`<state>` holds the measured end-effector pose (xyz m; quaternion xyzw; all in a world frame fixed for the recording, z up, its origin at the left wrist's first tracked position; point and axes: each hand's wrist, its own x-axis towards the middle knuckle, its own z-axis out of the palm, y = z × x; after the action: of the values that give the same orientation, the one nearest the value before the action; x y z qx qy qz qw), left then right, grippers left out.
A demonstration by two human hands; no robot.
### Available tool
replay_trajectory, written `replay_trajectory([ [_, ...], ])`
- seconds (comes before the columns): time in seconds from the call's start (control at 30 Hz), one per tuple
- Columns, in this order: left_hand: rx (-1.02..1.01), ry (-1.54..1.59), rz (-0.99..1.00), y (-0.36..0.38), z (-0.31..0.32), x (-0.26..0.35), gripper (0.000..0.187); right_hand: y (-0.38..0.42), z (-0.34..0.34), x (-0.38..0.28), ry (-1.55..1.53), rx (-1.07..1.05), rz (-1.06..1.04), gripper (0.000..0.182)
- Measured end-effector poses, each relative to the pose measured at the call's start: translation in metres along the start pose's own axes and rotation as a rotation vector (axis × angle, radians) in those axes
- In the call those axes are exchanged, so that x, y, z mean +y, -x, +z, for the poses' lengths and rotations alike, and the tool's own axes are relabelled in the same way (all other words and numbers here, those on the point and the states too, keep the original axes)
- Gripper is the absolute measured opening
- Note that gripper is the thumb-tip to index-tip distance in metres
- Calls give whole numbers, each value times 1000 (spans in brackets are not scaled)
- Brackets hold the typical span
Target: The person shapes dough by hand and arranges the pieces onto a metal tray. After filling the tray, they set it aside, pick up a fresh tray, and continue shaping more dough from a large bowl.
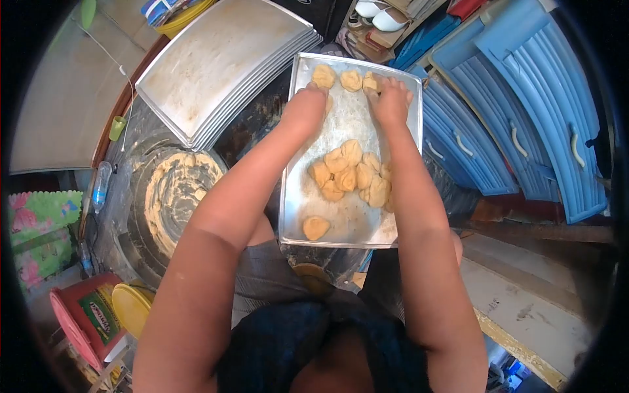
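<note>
A metal tray [295, 216] lies in front of me, bearing lumps of yellowish dough. My left hand [308, 110] is at the tray's upper left, beside a dough piece [323, 76]; its fingers are mostly hidden behind the back of the hand. At the upper right, my right hand [391, 103] touches another dough piece [371, 82], its fingers bent over the tray. Between the hands sits a dough ball [351, 80]. A heap of dough lumps [346, 171] rests mid-tray, partly behind my right forearm. One single lump [316, 228] lies near the lower left corner.
Stacked metal trays [223, 59] stand at the upper left. Below them is a large round pan [177, 190] smeared with dough residue. Blue drawers [517, 111] are on the right, above a worn wooden bench [524, 295]. A red bucket [85, 314] and a bottle [101, 187] are at left.
</note>
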<state>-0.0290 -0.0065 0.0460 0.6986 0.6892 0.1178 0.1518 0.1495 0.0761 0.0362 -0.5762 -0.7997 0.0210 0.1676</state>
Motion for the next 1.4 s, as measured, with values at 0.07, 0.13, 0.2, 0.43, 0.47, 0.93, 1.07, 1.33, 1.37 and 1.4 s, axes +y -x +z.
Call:
replay_trajectory([
  [0.07,75,35,7,0,3,-3,25,-2,-4,-1,54,-28,38,44],
  [0.13,80,52,26,3,3,-4,25,4,-9,-11,69,104,21,44],
  [0.2,87,70,43,5,0,-5,25,13,-17,-17,84,237,1,44],
  [0.43,39,39,-19,-1,1,-1,29,59,-34,-11,-472,-684,-84,33],
  [0.47,59,31,-26,-1,2,-1,30,58,-32,-10,-539,-610,-32,32],
  [0.93,166,-18,205,-5,10,16,31,72,-53,3,-370,-599,31,26],
  [1.07,-24,32,319,0,17,31,36,74,-36,32,-692,-586,23,20],
  [1.33,-17,16,242,3,12,41,27,40,-7,8,-446,41,0,18],
  [1.37,-35,2,245,2,11,41,27,37,-10,16,-413,-13,-30,20],
  [1.4,-54,-12,246,1,10,41,27,35,-14,24,-380,-70,-60,22],
])
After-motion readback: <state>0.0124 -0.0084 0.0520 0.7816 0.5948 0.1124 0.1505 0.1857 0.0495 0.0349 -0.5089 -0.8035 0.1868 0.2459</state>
